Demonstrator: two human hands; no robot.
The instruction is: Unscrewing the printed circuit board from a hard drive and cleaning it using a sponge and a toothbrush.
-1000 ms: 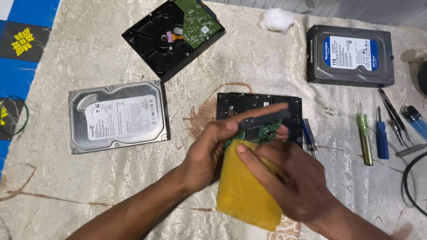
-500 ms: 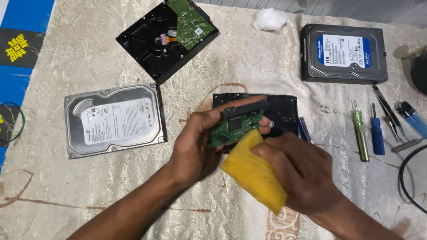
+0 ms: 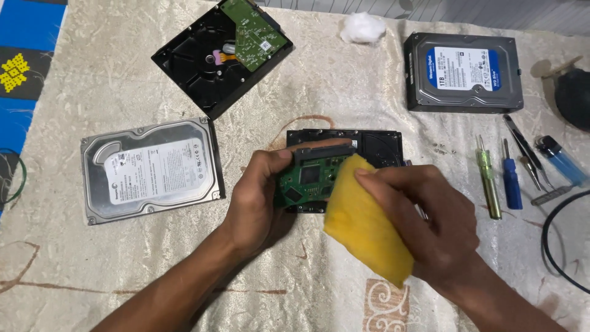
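While the left hand (image 3: 258, 203) is pinching a small green circuit board (image 3: 310, 181) by its left side, thumb along the top edge and fingers curled beneath, the right hand (image 3: 430, 227) is pressing a folded yellow cloth (image 3: 365, 227) against the board's right half, its grip closed around the cloth. Both are hovering just above the middle of the tabletop (image 3: 110, 258), which is lying under a pale patterned covering. Directly behind the board, a black drive casing (image 3: 378, 144) is sitting flat, partly hidden by the hands. Toward the left edge a silver hard drive (image 3: 150, 169) is lying label up, well apart from the hands. Near the far edge an opened black drive (image 3: 215, 55) is lying tilted, with a second green board (image 3: 252, 34) resting on it. A white cotton wad (image 3: 362, 27) is sitting at the far edge, and a drive with a blue label (image 3: 464, 71) is lying toward the far right corner. Along the right edge a green-handled screwdriver (image 3: 490, 184), a blue-handled screwdriver (image 3: 511, 181), tweezers (image 3: 523, 150) and a blue lighter (image 3: 560, 160) are lying side by side, with a black cable (image 3: 547, 240) curving beside them. Bare covering is showing along the near edge, left of the forearms.
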